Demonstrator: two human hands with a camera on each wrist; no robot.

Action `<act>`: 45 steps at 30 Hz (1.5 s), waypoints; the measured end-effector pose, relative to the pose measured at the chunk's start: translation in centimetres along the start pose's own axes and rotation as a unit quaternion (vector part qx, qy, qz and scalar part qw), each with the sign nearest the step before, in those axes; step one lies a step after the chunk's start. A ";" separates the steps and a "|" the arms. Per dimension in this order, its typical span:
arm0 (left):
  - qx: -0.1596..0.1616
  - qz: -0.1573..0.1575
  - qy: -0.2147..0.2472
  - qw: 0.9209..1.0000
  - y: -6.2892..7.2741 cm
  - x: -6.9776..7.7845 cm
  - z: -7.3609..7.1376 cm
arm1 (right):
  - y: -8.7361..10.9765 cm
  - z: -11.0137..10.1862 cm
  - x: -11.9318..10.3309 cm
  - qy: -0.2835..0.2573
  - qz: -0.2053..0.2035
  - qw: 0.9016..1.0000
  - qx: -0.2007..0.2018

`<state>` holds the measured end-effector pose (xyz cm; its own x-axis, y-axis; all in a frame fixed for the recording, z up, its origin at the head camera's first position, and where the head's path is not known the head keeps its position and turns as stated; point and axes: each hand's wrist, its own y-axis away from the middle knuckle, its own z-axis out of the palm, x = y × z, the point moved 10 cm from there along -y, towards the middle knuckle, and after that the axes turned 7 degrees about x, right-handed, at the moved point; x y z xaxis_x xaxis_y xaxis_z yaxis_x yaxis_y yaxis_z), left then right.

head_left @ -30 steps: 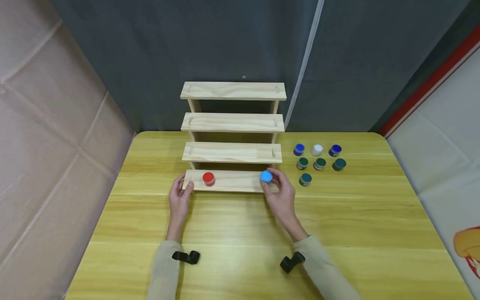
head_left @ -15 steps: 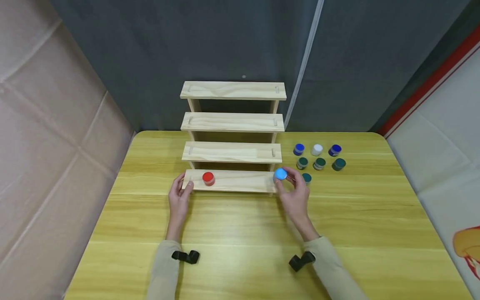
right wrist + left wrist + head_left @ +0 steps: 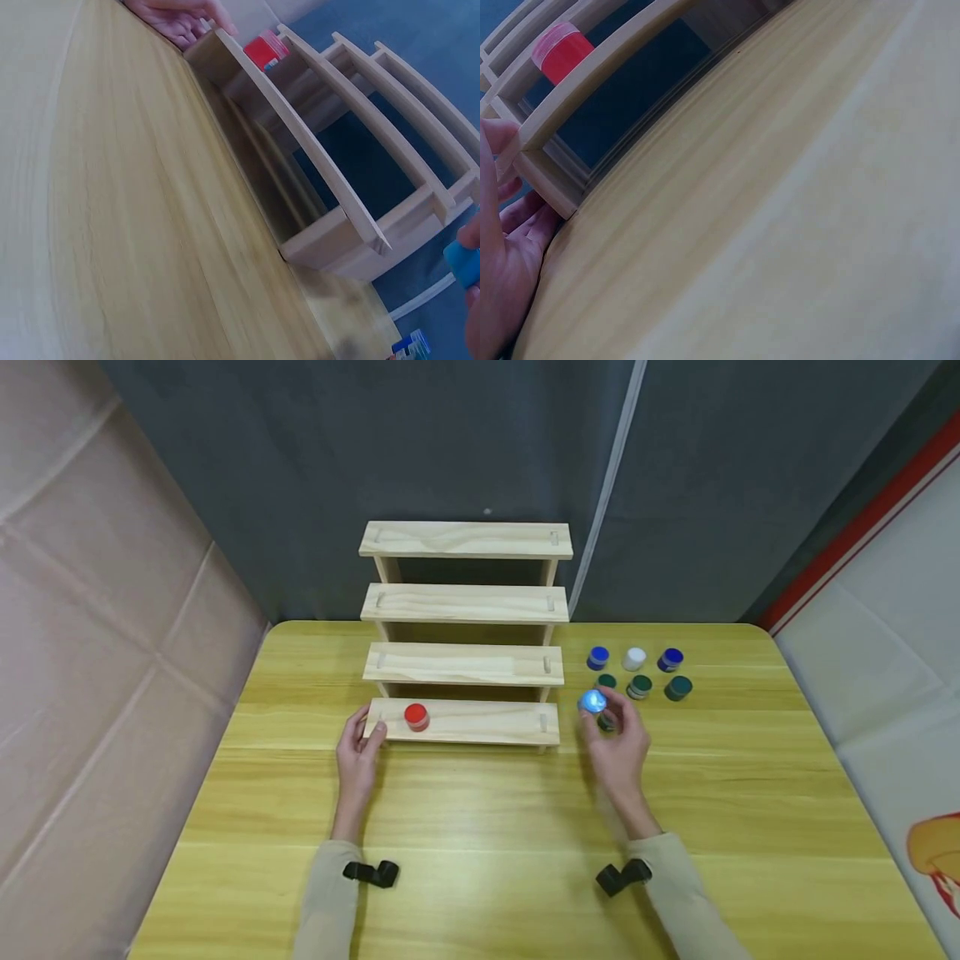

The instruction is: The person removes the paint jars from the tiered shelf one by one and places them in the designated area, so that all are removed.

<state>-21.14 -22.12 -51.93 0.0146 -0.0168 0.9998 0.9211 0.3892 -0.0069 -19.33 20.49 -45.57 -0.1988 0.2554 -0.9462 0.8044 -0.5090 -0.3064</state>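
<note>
A four-step wooden display rack (image 3: 480, 727) stands on the table. My left hand (image 3: 358, 768) holds the left end of its lowest step, thumb on the front edge; the left wrist view shows the fingers beside the side panel (image 3: 547, 180). On that step, near its left end, sits a red-lidded jar (image 3: 417, 717), also visible in the right wrist view. Right of the rack, my right hand (image 3: 621, 752) pinches a small light-blue-lidded jar (image 3: 592, 701) between thumb and fingers. Only part of that blue jar (image 3: 463, 262) shows at the right wrist view's edge.
Several small jars stand on the table right of the rack: blue (image 3: 597, 658), white (image 3: 634, 659), dark blue (image 3: 671, 660), green (image 3: 640, 687) and teal (image 3: 678, 688). Two green ones are partly hidden by the right hand and its jar. A grey partition (image 3: 480, 443) rises behind.
My right hand has carried the light-blue-lidded jar rightward, off the right end of the lowest step and over to the other jars. The left hand and the red-lidded jar stay put.
</note>
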 end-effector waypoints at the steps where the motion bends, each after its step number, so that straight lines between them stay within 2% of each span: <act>1: 0.000 -0.001 0.000 1.000 0.0 0.0 0.0 | -0.1 -0.2 -0.1 -0.003 -0.001 1.000 0.004; 8: -0.003 -0.006 -0.005 1.000 0.1 0.0 0.0 | -0.6 -2.0 -1.9 -0.011 0.002 0.999 0.037; 16: -0.003 -0.008 -0.005 1.000 0.2 0.0 -0.1 | -1.8 -3.9 2.6 -0.013 0.060 0.996 0.071; 22: -0.005 -0.008 -0.006 1.000 0.1 -0.1 -0.1 | -2.2 -5.0 3.4 -0.004 0.065 0.995 0.081; 37: -0.006 -0.005 0.005 1.000 0.1 0.0 0.1 | -2.9 -7.0 7.5 0.083 0.137 0.983 0.090; 45: -0.007 -0.012 0.011 1.000 0.1 -0.1 0.1 | -2.8 -7.3 8.3 0.115 0.141 0.980 0.083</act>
<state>-21.09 -22.01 -52.00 0.0001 -0.0458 0.9990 0.9265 0.3759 0.0171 -19.17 30.01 -51.85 0.1645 0.2542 -0.9531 0.7027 -0.7083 -0.0676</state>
